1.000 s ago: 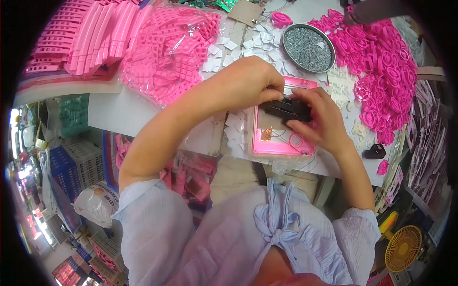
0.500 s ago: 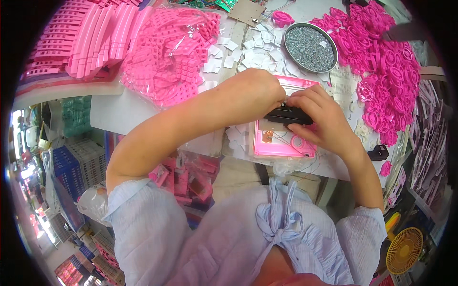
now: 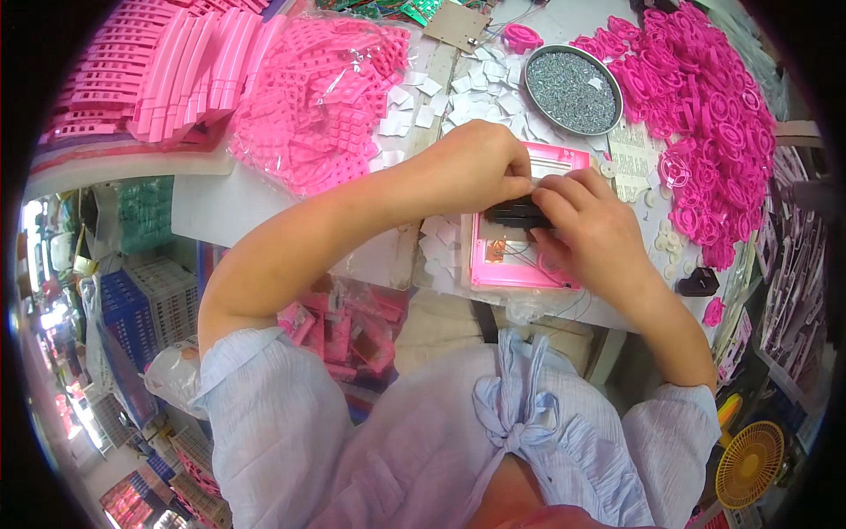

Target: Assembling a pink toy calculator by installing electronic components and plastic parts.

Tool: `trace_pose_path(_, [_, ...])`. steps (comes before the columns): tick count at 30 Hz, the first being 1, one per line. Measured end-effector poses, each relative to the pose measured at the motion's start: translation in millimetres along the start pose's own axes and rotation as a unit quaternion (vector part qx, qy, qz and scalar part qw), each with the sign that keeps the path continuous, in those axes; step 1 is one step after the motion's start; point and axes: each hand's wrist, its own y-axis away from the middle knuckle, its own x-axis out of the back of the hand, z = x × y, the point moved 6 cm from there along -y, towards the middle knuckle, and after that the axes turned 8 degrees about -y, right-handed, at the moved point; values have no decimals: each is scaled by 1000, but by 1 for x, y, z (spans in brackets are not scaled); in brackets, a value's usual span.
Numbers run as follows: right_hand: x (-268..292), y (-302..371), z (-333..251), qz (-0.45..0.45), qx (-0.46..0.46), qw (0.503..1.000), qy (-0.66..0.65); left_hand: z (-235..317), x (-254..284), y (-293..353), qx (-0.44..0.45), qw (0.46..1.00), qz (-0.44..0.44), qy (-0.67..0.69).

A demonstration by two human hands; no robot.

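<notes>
A pink plastic frame [image 3: 522,280] lies on the worktable in front of me, with a copper-coloured patch [image 3: 495,250] and thin wires inside it. Over its middle is a long black plastic part [image 3: 514,214], gripped by my right hand [image 3: 592,216], whose curled fingers and thumb cover its right end. My left hand [image 3: 493,160] reaches in from the left above the frame, its fingers pinched together at the far side of the black part. Whatever those fingertips hold is hidden.
Behind the frame stands a round dish [image 3: 573,88] of small metal screws beside scattered white paper pieces [image 3: 483,97]. A heap of magenta plastic parts [image 3: 723,132] is at right, a bag of pink parts [image 3: 317,97] at left. White discs [image 3: 668,242] and a black object [image 3: 698,282] lie at right.
My right hand has closed further over the black part and covers more of its right end. The left hand's pinched fingers have shifted only slightly. The frame stays in place.
</notes>
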Motion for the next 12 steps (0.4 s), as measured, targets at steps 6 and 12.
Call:
trace_pose_path(6, [-3, 4, -14, -36, -58, 988, 136, 8, -2, -10, -30, 999, 2, -29])
trace_pose_path(12, [81, 13, -20, 106, 64, 992, 13, 3, 19, -22, -56, 990, 55, -114])
